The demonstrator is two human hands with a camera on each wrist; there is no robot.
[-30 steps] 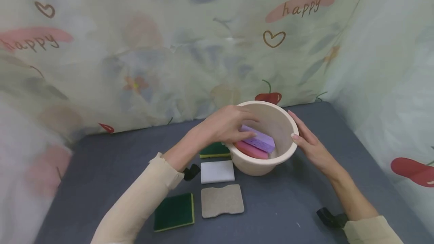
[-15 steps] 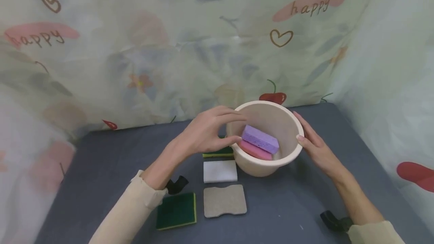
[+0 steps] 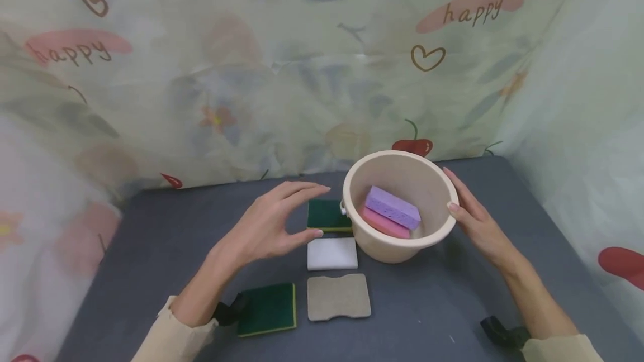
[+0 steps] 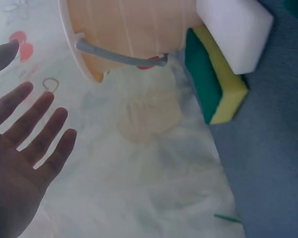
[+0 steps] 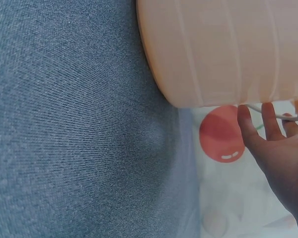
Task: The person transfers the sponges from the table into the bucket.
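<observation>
We have the beige bucket (image 3: 388,251) on the surface (image 3: 427,306), purple sponge (image 3: 392,206) and pink sponge (image 3: 384,223) inside it. Our right hand (image 3: 475,219) grips the bucket's right rim; our left hand (image 3: 271,222), fingers parted and relaxed, hovers left of the bucket, near the white sponge (image 3: 332,254).

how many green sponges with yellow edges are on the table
2: the far green sponge lies beside the bucket, just behind the white block; the near green sponge lies left of the grey pad. Another could be hidden by the bucket.
</observation>
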